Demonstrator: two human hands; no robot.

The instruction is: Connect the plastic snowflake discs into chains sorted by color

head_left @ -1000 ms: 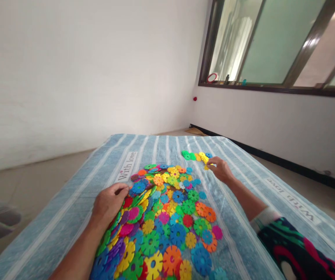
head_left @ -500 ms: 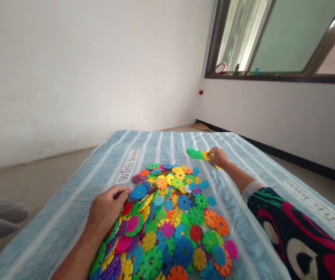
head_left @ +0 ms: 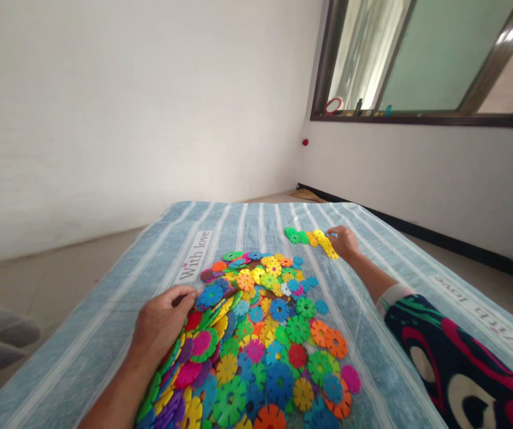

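A heap of notched plastic discs (head_left: 256,345) in many colours covers the near middle of the bed. My left hand (head_left: 162,319) rests against the heap's left edge, thumb and forefinger bent together beside a blue disc (head_left: 210,294); whether anything is pinched there is hidden. Farther off, my right hand (head_left: 344,242) is closed in a pinch, with a bit of a blue disc (head_left: 330,234) showing at its fingertips. Just left of those fingers lies a short row of overlapping yellow discs (head_left: 326,243), which continues leftward into green discs (head_left: 294,235).
Everything lies on a blue striped cloth (head_left: 117,298) printed "With love". A white wall (head_left: 149,107) stands beyond, and a window (head_left: 417,59) with small items on its sill is at upper right. Grey fabric (head_left: 1,333) shows at the left edge.
My right hand has shifted slightly right, off the yellow discs, uncovering more of them. A blue edge now shows at its fingertips. My left hand has stayed at the heap.
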